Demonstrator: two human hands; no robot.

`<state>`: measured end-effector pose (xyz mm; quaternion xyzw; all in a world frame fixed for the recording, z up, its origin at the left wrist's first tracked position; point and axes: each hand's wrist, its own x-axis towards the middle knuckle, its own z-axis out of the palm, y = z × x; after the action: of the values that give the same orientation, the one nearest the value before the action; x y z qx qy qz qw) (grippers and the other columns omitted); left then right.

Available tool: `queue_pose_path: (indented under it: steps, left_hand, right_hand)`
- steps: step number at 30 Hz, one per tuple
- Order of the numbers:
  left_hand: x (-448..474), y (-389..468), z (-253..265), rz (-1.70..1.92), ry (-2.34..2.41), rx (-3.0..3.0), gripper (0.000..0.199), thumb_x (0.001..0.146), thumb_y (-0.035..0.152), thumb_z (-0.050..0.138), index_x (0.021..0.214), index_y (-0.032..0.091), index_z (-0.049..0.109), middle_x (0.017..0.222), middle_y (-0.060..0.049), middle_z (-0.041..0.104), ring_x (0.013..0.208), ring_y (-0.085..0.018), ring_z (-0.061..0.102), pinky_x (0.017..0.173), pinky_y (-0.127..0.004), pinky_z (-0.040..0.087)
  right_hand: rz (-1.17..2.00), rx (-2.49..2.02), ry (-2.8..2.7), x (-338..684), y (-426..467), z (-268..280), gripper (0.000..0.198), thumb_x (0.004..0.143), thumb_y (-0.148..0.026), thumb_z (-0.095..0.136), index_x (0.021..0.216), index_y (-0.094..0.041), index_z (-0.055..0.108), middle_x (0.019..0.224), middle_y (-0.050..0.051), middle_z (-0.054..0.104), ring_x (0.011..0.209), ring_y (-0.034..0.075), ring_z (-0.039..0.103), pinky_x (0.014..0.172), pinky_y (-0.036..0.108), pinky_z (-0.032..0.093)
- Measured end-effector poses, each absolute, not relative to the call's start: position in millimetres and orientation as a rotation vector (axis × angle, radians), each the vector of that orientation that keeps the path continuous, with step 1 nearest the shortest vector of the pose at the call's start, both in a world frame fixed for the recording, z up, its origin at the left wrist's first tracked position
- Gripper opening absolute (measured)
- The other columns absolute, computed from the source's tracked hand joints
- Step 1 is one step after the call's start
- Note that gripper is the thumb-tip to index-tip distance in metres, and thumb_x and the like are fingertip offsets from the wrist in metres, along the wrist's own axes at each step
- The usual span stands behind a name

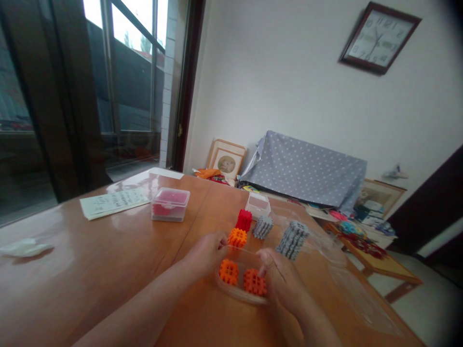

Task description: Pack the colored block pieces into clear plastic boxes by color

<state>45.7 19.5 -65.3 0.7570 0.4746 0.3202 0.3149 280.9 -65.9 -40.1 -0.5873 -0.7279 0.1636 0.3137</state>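
A clear plastic container [240, 294] is between my hands, low over the wooden table. Inside it are two stacks of orange interlocking blocks, one lighter [228, 272] and one darker [255, 282]. My left hand [208, 253] pinches the far left rim with curled fingers. Wrapped round the right side is my right hand [282, 274], its thumb over the rim near the darker stack. Just beyond the container stand another orange stack [238, 238], a red stack [244, 220], a short grey stack [263, 227] and a taller grey stack [292, 239].
A small white open box [258, 205] stands behind the stacks. To the left are a lidded clear box [170, 205] with pink-red contents, a handwritten paper [115, 202] and a crumpled white item [25, 247]. Clear plastic lids or trays [361, 294] lie along the right table edge.
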Motion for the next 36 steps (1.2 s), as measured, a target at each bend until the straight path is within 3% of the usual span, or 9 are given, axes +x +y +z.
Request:
queue_pose_path:
  steps: [4, 12, 26, 36]
  left_hand:
    - [45.6, 21.9, -68.7, 0.881, 1.263, 2.024, 0.01, 0.078, 0.015, 0.052, 0.077, 0.017, 0.062, 0.068, 0.002, 0.063, 0.062, -0.012, 0.053, 0.055, -0.023, 0.028]
    - [46.2, 22.0, -69.7, 0.873, 1.28, 2.007, 0.01, 0.078, 0.014, 0.052, 0.077, 0.017, 0.061, 0.068, 0.002, 0.063, 0.062, -0.012, 0.053, 0.056, -0.023, 0.029]
    - [46.6, 21.5, -71.1, 0.89, 1.288, 2.018, 0.009, 0.078, 0.015, 0.053, 0.077, 0.018, 0.061, 0.07, 0.001, 0.064, 0.064, -0.013, 0.053, 0.058, -0.024, 0.029]
    - [43.9, 23.6, -71.7, 0.883, 1.311, 2.023, 0.01, 0.081, 0.018, 0.052, 0.077, 0.018, 0.061, 0.071, 0.001, 0.065, 0.065, -0.014, 0.055, 0.056, -0.024, 0.028]
  right_hand:
    - [0.327, -1.598, -2.071, 273.6, -72.9, -40.1, 0.052, 0.108, -0.052, 0.025, 0.081, -0.024, 0.06, 0.076, -0.001, 0.067, 0.073, 0.019, 0.06, 0.074, 0.032, 0.036]
    - [0.228, -1.578, -2.213, 260.7, -70.5, -41.6, 0.05, 0.109, -0.049, 0.027, 0.078, -0.023, 0.056, 0.073, -0.003, 0.063, 0.068, 0.016, 0.055, 0.076, 0.032, 0.03]
    - [0.16, -1.555, -2.171, 266.8, -68.0, -44.4, 0.051, 0.109, -0.047, 0.026, 0.079, -0.023, 0.06, 0.077, 0.001, 0.067, 0.077, 0.019, 0.059, 0.081, 0.034, 0.035]
    - [0.184, -1.538, -1.906, 275.8, -62.6, -46.0, 0.035, 0.101, -0.049, 0.046, 0.113, -0.025, 0.068, 0.106, 0.008, 0.074, 0.1, 0.026, 0.067, 0.089, 0.041, 0.047]
